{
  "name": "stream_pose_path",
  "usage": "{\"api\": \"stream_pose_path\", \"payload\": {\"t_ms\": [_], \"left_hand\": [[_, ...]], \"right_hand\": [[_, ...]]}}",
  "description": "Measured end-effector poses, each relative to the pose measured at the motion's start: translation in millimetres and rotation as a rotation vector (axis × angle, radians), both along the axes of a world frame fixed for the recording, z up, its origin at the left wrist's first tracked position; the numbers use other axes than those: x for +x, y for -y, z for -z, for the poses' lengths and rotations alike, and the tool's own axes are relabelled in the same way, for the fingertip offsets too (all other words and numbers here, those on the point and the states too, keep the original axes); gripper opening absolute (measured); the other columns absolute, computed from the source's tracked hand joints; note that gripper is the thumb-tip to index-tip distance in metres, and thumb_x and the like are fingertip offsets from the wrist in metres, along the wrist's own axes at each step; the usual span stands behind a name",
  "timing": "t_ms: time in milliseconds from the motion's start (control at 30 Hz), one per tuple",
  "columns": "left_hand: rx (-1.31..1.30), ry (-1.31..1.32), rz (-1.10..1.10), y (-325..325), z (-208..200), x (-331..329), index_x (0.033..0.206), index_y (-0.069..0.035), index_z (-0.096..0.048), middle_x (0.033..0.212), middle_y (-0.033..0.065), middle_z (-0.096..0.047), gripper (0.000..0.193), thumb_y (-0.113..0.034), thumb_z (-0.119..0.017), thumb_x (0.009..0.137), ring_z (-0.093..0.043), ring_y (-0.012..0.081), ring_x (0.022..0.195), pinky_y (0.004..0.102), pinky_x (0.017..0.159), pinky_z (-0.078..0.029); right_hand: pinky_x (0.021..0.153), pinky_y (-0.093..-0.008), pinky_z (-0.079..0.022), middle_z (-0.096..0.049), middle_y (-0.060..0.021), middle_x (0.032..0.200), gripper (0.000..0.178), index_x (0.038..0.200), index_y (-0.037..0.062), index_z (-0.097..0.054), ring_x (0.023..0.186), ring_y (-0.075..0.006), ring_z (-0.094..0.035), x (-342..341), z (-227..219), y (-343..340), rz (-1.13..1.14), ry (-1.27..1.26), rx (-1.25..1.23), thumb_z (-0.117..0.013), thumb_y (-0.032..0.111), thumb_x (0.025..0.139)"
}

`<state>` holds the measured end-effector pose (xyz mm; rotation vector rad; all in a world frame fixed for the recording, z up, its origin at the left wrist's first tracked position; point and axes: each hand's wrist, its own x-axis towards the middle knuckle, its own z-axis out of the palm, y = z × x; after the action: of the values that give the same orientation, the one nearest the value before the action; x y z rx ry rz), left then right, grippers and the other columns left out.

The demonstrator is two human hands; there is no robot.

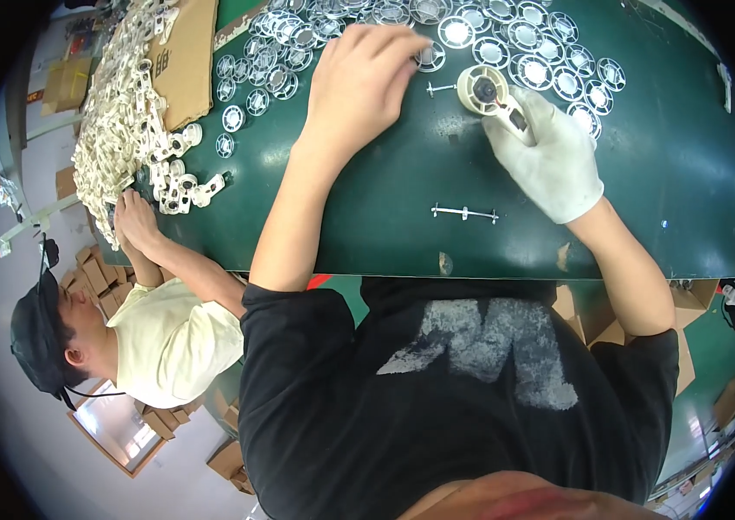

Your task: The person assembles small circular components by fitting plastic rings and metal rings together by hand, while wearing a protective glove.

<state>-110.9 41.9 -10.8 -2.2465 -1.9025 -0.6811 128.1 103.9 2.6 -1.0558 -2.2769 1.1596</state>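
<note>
My bare left hand [363,78] is over the table's far side. Its fingers reach out, slightly blurred, with the tips at the edge of a round, spoked grille disc [430,57]; no grip on it shows. My right hand [549,152], in a white glove, grips a cream plastic housing [482,89] by its narrow neck. The housing's round cup faces up, with a dark motor-like part in the middle and a dark piece in the neck. Beside the cup lies a small metal bar [442,88], partly hidden. A longer thin bar with crosspieces [465,213] lies nearer me.
Many round grille discs [525,35] are spread along the far side of the green table [385,234]. A large heap of cream housings [120,130] and a cardboard sheet [187,65] are at left. Another person's hands [136,221] are at the heap's near end.
</note>
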Motion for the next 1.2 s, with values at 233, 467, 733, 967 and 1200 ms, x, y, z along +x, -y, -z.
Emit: {"api": "stream_pose_path", "payload": {"t_ms": [233, 467, 733, 967, 1200], "left_hand": [[-0.023, -0.039, 0.01, -1.0, 14.5, -1.3, 0.108, -0.015, -0.07, 0.121, -0.001, -0.066, 0.027, -0.018, -0.078, 0.082, -0.06, 0.0242, 0.111, 0.0386, 0.091, -0.046], [0.059, 0.215, -0.068, 9.2, 5.5, 13.8, 0.1, -0.005, -0.061, 0.099, 0.0103, -0.065, 0.004, -0.008, -0.06, 0.098, -0.061, 0.0314, 0.092, 0.0408, 0.084, -0.047], [0.096, 0.162, 0.035, 19.7, -4.9, 56.8, 0.094, -0.011, -0.062, 0.086, 0.0016, -0.059, 0.013, -0.013, -0.072, 0.086, -0.061, 0.0223, 0.075, 0.0348, 0.07, -0.044], [0.124, 0.174, 0.032, 23.5, 0.8, 53.6, 0.102, -0.012, -0.065, 0.094, 0.0002, -0.062, 0.025, -0.021, -0.078, 0.082, -0.063, 0.0207, 0.077, 0.034, 0.064, -0.047], [-0.119, 0.327, 0.102, 28.0, -14.2, 53.7, 0.116, -0.009, -0.069, 0.113, 0.0077, -0.067, 0.05, -0.023, -0.089, 0.072, -0.068, 0.028, 0.098, 0.034, 0.081, -0.056]], "right_hand": [[0.07, -0.0347, -0.056, -0.073, -0.0151, 0.087, 0.028, 0.115, 0.0057, -0.069, 0.075, -0.0278, -0.073, 3.1, 6.1, -1.0, -0.046, 0.082, 0.144, -0.072, 0.02, 0.091], [0.067, -0.0371, -0.057, -0.073, -0.014, 0.082, 0.029, 0.113, 0.0095, -0.071, 0.073, -0.0304, -0.073, 2.3, 4.4, -0.9, -0.01, 0.174, 0.244, -0.074, 0.024, 0.089], [0.061, -0.0441, -0.056, -0.069, -0.0151, 0.071, 0.019, 0.097, 0.0095, -0.07, 0.069, -0.0341, -0.07, 0.9, -1.6, 7.0, -0.166, 0.238, 0.311, -0.067, 0.025, 0.087], [0.062, -0.0449, -0.056, -0.069, -0.0158, 0.071, 0.017, 0.097, 0.0092, -0.07, 0.069, -0.0349, -0.07, 2.2, 0.7, 6.0, -0.158, 0.203, 0.254, -0.066, 0.022, 0.086], [0.065, -0.0437, -0.058, -0.071, -0.0151, 0.076, 0.021, 0.1, 0.0091, -0.071, 0.072, -0.0336, -0.072, 3.7, 0.0, 3.2, -0.155, 0.221, 0.238, -0.067, 0.024, 0.085]]}}
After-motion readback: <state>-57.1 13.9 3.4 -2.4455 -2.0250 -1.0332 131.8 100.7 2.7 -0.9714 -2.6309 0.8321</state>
